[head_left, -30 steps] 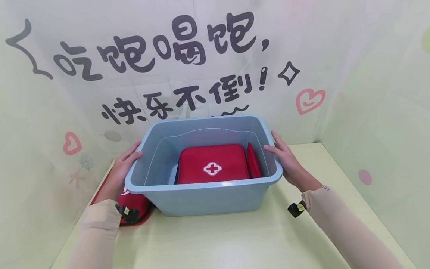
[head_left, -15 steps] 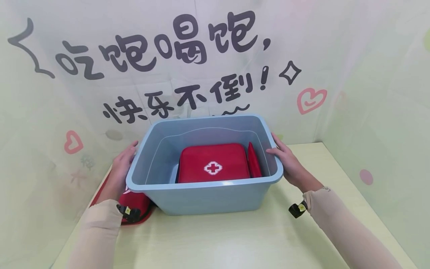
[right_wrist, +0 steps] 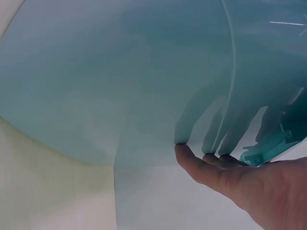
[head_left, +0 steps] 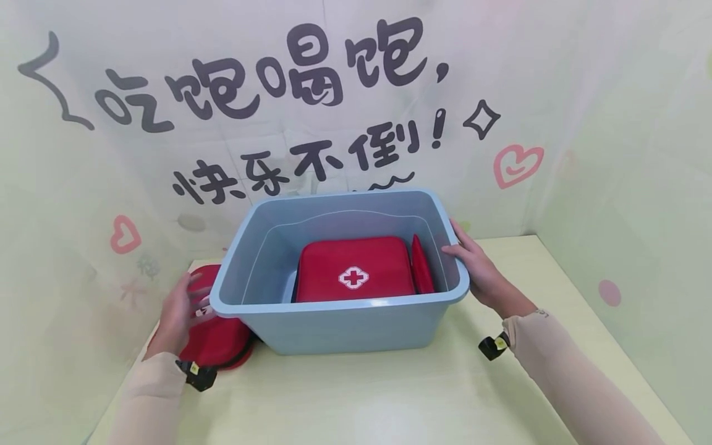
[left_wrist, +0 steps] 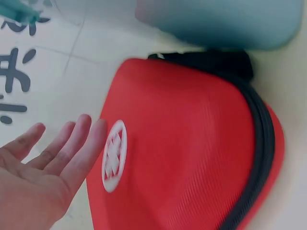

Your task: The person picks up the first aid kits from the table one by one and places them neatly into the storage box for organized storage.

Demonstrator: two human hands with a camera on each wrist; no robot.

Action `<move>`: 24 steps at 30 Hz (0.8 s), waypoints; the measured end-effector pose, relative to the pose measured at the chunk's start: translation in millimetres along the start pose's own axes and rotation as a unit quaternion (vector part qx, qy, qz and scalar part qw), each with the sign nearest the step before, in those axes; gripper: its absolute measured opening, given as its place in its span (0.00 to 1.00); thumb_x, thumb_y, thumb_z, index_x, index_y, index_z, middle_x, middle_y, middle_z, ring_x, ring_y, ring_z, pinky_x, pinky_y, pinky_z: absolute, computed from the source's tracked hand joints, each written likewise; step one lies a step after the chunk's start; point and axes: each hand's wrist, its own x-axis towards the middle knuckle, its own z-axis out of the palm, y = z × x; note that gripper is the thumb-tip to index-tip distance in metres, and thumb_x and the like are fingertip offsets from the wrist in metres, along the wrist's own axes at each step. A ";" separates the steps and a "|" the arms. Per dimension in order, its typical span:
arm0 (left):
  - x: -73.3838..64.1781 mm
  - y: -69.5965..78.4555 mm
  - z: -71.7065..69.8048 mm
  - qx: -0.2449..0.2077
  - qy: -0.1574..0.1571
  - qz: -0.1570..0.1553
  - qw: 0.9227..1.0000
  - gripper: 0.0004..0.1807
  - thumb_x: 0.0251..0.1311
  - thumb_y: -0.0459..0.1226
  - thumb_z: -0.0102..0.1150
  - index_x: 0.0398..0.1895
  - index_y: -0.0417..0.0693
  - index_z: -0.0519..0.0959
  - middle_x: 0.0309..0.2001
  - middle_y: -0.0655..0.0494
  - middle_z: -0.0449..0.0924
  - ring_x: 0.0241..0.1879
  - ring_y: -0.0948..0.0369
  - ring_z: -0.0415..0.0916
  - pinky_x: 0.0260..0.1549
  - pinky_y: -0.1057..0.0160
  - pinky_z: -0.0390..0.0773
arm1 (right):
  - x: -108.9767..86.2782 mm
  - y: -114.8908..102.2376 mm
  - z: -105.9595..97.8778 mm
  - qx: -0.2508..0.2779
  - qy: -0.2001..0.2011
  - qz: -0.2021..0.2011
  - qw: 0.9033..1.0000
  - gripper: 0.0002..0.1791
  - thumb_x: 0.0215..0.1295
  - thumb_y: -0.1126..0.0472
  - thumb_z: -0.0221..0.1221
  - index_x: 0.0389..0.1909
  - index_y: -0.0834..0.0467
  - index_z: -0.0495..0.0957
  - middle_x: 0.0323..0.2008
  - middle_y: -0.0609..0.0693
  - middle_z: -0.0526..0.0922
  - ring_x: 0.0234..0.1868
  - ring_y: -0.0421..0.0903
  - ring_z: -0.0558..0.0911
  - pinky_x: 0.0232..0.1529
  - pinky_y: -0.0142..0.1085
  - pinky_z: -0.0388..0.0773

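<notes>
A light blue plastic bin (head_left: 345,330) stands on the table in the head view. My right hand (head_left: 481,272) grips its right rim, thumb over the edge; the right wrist view shows its fingertips (right_wrist: 181,152) against the bin's outer wall. To the bin's left lies a red zippered first-aid case (head_left: 217,343) with a white emblem. Over that case is my left hand (head_left: 173,318), fingers spread and holding nothing. The left wrist view has its fingertips (left_wrist: 98,127) close to the emblem; whether they touch is unclear. Inside the bin is another red first-aid case (head_left: 384,266).
A thin red item (head_left: 421,266) leans upright at the right inside the bin; its kind is unclear. A printed wall sheet (head_left: 311,80) rises behind the bin. The pale table (head_left: 356,395) extends in front and to the right.
My left hand has let go of the bin's left rim and moved left and down over the red case. The right hand and the bin stay put.
</notes>
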 end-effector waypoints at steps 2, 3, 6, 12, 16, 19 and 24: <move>0.3 -5.1 -4.9 0.000 0.034 -0.012 0.999 0.46 0.68 0.67 0.36 0.81 0.51 0.47 0.75 0.38 0.56 0.43 0.66 0.78 0.43 0.63 0.83 | -0.5 0.2 -0.1 0.001 -0.001 -0.001 1.000 0.39 0.76 0.60 0.44 0.80 0.40 0.37 0.79 0.57 0.42 0.75 0.63 0.48 0.70 0.65 0.49; 0.4 -7.1 -7.6 -0.005 0.054 -0.018 0.998 0.46 0.68 0.66 0.39 0.80 0.52 0.48 0.74 0.39 0.57 0.42 0.67 0.78 0.42 0.63 0.83 | -0.4 0.5 0.0 0.002 -0.002 -0.003 1.000 0.39 0.76 0.60 0.44 0.80 0.40 0.37 0.79 0.57 0.42 0.75 0.62 0.48 0.70 0.64 0.48; 0.4 -13.3 -17.7 -0.007 0.120 -0.028 0.992 0.41 0.70 0.59 0.48 0.79 0.51 0.54 0.72 0.40 0.60 0.44 0.64 0.77 0.37 0.68 0.83 | 0.7 1.8 0.8 0.002 -0.003 -0.010 1.000 0.39 0.76 0.60 0.44 0.80 0.41 0.37 0.79 0.57 0.42 0.75 0.62 0.48 0.71 0.64 0.48; -4.7 -31.6 -42.4 0.097 0.236 -0.020 0.967 0.34 0.68 0.47 0.50 0.75 0.45 0.62 0.70 0.36 0.64 0.60 0.46 0.68 0.39 0.67 0.76 | 3.3 4.5 3.7 -0.011 -0.015 -0.016 1.000 0.39 0.76 0.59 0.44 0.81 0.42 0.37 0.79 0.56 0.42 0.75 0.63 0.48 0.70 0.66 0.50; -9.2 -42.9 -51.9 0.137 0.242 -0.036 0.960 0.37 0.66 0.47 0.51 0.75 0.39 0.60 0.71 0.31 0.59 0.67 0.38 0.58 0.57 0.45 0.71 | 3.2 5.5 3.0 -0.012 -0.016 -0.014 1.000 0.38 0.77 0.59 0.43 0.81 0.41 0.38 0.79 0.55 0.43 0.75 0.62 0.48 0.69 0.67 0.51; -11.2 -48.3 -53.8 0.138 0.220 -0.065 0.963 0.42 0.66 0.51 0.52 0.76 0.36 0.56 0.73 0.28 0.54 0.69 0.35 0.53 0.65 0.38 0.62 | 2.9 6.0 1.3 -0.014 -0.018 -0.012 1.000 0.38 0.77 0.59 0.43 0.80 0.40 0.37 0.79 0.55 0.42 0.75 0.63 0.47 0.69 0.67 0.50; -10.8 -54.4 -53.0 0.119 0.165 -0.128 0.971 0.54 0.63 0.60 0.55 0.77 0.32 0.46 0.74 0.27 0.46 0.70 0.33 0.48 0.67 0.38 0.60 | 1.6 6.4 -1.6 -0.017 -0.025 -0.014 0.999 0.39 0.77 0.57 0.44 0.80 0.39 0.36 0.79 0.55 0.41 0.76 0.63 0.46 0.69 0.68 0.50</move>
